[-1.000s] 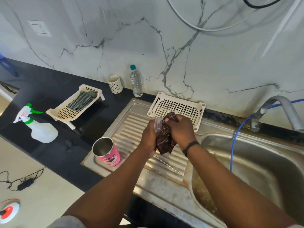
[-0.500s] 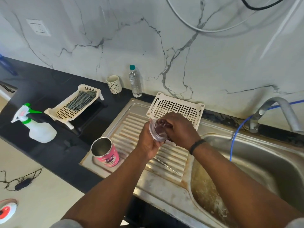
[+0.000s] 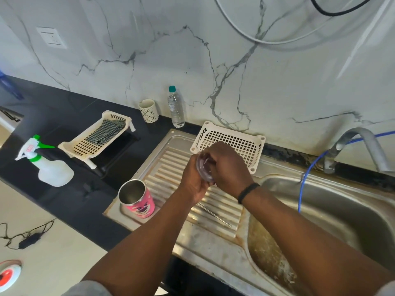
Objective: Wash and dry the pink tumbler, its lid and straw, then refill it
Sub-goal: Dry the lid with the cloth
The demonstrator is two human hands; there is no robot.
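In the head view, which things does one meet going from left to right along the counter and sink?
Spray bottle → basket with checked cloth → pink tumbler → patterned cup → water bottle → tap.

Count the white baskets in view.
2: one basket on the black counter holds a checked cloth; the other basket leans against the wall behind the hands. None seems hidden.

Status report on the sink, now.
Left hand grips clear lid; right hand works inside it. Pink tumbler upright, open, on drainboard; straw lies beside it. Nothing blocking.
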